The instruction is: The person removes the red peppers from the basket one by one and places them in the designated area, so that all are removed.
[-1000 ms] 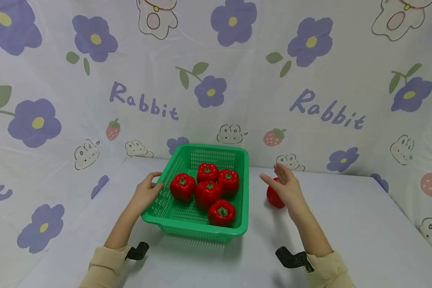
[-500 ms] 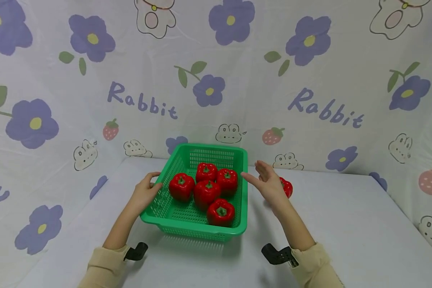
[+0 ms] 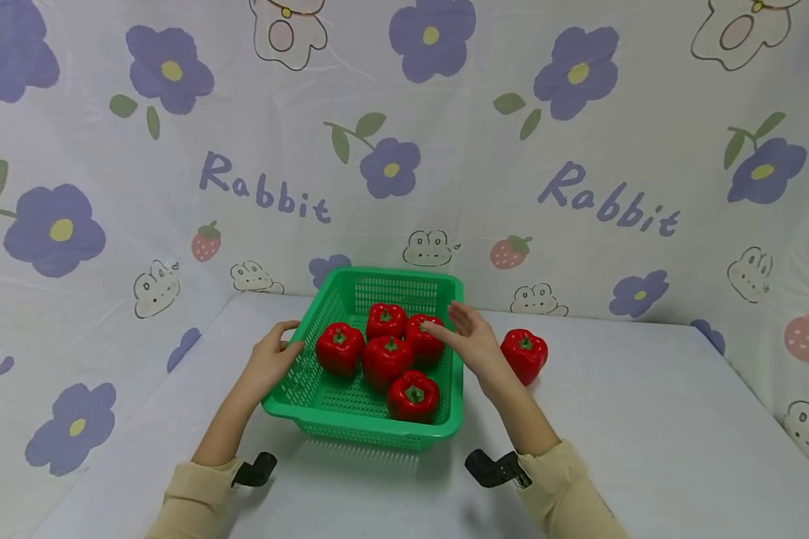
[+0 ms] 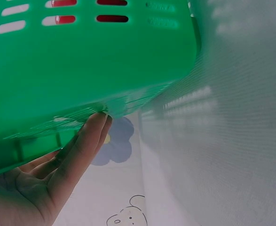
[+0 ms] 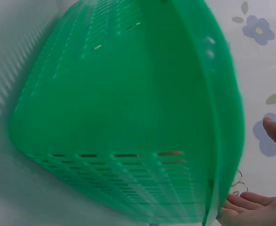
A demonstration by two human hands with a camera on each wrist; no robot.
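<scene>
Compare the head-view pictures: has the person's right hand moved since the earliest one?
Yes. The right hand has moved left, from beside the loose pepper to over the green basket's right rim.

Head looks down; 2 wrist views — close on basket [image 3: 323,400].

1. The green perforated plastic basket [image 3: 350,408] has smooth, slightly shiny walls pierced with rows of slots; its rim is solid and rounded.
2. The glossy red bell peppers with green stems [image 3: 386,361] inside the basket look like moulded plastic, with bright highlights on their skins.
3. The single glossy red pepper [image 3: 524,355] just right of the basket has the same shiny finish.
4. The matt pale cloth table cover [image 3: 647,434] under the basket shows a fine weave in the left wrist view.
5. The printed flower-and-rabbit cloth backdrop [image 3: 485,165] behind the basket is matt and lightly creased.
6. The beige knitted-looking sleeves [image 3: 566,486] near the basket's front appear soft and matt.
</scene>
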